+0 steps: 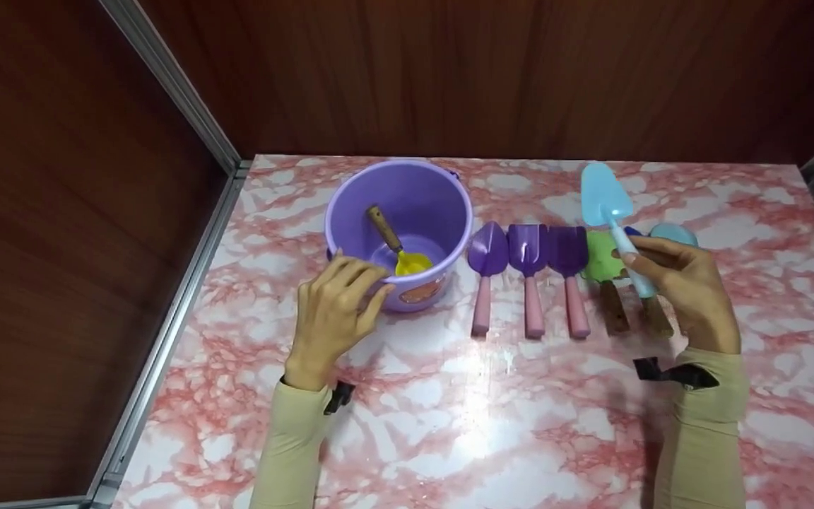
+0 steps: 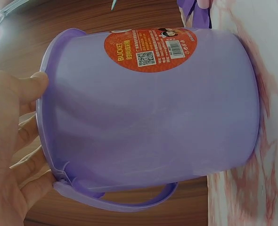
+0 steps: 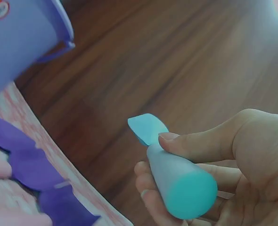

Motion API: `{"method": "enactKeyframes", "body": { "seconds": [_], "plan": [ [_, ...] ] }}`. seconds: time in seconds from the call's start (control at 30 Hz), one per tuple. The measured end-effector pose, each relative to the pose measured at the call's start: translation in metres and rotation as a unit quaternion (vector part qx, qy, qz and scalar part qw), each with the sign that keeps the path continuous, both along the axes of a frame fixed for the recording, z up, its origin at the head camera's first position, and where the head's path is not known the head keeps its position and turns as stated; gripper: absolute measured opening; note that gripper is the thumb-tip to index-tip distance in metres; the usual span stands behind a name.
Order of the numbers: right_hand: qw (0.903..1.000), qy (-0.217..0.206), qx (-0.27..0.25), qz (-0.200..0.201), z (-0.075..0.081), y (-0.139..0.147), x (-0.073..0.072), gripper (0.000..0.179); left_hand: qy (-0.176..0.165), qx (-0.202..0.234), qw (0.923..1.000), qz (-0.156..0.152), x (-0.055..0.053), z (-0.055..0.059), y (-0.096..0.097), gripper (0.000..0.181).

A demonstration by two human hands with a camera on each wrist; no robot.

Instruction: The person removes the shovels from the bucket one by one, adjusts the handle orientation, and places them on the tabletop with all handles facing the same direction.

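My left hand (image 1: 336, 304) grips the near-left rim of a purple bucket (image 1: 435, 205), thumb outside and fingers over the edge. The bucket stands upright, its handle hanging down the side in the left wrist view. Inside leans a yellow-headed tool (image 1: 414, 264) with a wooden handle. In my right hand (image 1: 697, 283) is a light blue toy trowel (image 1: 605, 194), pinched by its handle between thumb and fingers, blade pointing up and away. It is held above the row of tools; the right wrist view shows its teal handle end (image 3: 193, 194).
Right of the bucket lie a pointed purple trowel (image 1: 488, 251), two purple shovels (image 1: 528, 247) with pink handles and a green-headed tool (image 1: 601, 258). Another wooden handle (image 1: 656, 318) and a pale blue head (image 1: 674, 233) show partly behind my right hand. Brown panels (image 1: 485, 78) border the marbled table (image 1: 449, 424).
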State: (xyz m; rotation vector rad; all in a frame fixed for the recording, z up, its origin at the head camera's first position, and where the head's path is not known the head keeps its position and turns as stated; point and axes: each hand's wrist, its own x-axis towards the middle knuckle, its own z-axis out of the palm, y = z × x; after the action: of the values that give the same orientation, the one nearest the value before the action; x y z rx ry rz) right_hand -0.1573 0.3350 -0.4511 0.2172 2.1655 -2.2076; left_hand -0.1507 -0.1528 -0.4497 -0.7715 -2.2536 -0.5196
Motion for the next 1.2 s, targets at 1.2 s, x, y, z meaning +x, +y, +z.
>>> {"method": "enactKeyframes", "body": {
  "seconds": [1.2],
  "plan": [
    [0.9470,-0.136,-0.085,-0.278,-0.028,0.100,0.035,0.045,-0.001,0.006,1.0000,-0.003,0.000,-0.001,0.000,0.019]
  ]
}}
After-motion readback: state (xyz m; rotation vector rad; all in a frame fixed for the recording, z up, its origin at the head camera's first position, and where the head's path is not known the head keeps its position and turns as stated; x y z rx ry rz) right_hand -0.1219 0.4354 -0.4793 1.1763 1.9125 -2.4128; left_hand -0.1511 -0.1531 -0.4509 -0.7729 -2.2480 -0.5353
